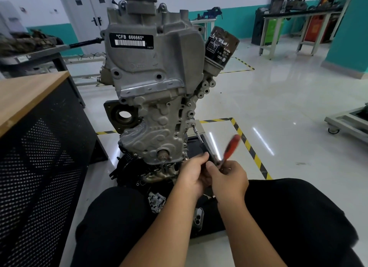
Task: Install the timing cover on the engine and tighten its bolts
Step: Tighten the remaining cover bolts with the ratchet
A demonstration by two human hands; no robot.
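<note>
Both hands met at the frame's centre: the right hand (229, 179) curled round a ratchet (231, 147) whose red handle blurred toward one o'clock, the left hand (194, 173) pinching its dark extension bar (201, 139). Farther off, at eleven o'clock, the bar's tip sat on a bolt (192, 124) at the timing cover (157, 125) edge, on the upright engine (155, 67).

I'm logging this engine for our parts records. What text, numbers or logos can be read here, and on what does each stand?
"*CFB 666660*": black label on the engine's upper cover, above a barcode.
"VWPT", uncertain: tiny print in that label's corner.
Oil filter: ring and round logos show; its printed lines are too small to read.
</note>
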